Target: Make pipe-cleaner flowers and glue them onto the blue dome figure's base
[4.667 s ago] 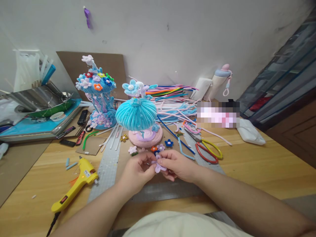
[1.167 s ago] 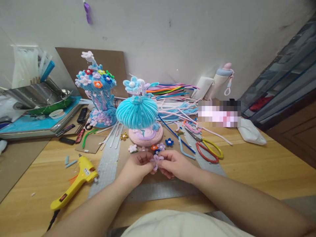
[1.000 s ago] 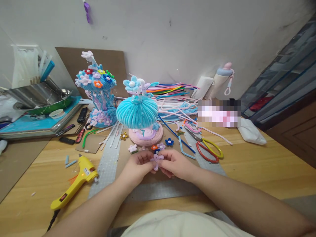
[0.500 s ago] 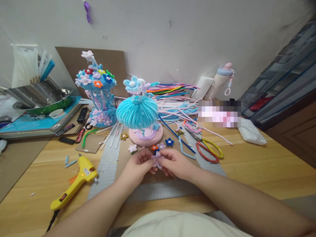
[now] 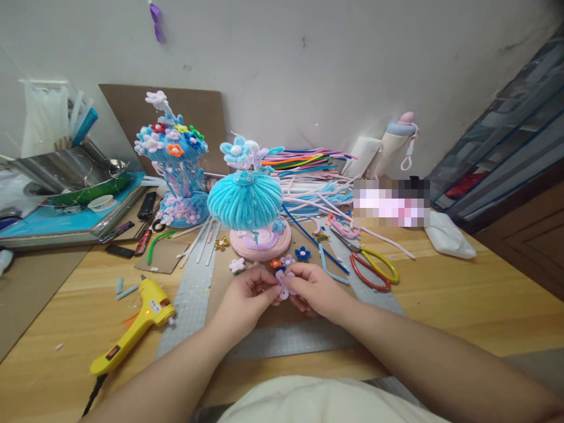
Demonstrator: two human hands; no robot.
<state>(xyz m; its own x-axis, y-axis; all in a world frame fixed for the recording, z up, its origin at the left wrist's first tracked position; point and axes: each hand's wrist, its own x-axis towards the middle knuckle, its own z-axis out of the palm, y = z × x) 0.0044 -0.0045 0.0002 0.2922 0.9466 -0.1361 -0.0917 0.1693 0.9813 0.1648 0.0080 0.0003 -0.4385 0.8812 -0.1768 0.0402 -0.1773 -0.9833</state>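
Note:
Between my two hands is a small lilac pipe-cleaner flower (image 5: 283,288), its petals looped. My left hand (image 5: 247,294) pinches its left side with thumb and fingers. From the right, my right hand (image 5: 315,291) grips it the same way, thumb on top. Just beyond my fingers lie an orange flower (image 5: 275,263), another lilac flower (image 5: 288,261), a dark blue flower (image 5: 302,253) and a pale pink flower (image 5: 237,266). Behind them stands a turquoise domed pipe-cleaner piece (image 5: 245,200) on a round pink base (image 5: 238,245).
A yellow glue gun (image 5: 136,323) lies at left beside short blue glue sticks (image 5: 127,292). Scissors (image 5: 374,267) with red and yellow handles rest at right. A taller flowered piece (image 5: 171,153) and heaped pipe cleaners (image 5: 317,188) stand behind. A metal bowl (image 5: 66,167) is far left.
The lilac flower has turned and shifted slightly right between my fingers. My right fingers have moved a little higher around it. The surrounding things have stayed put.

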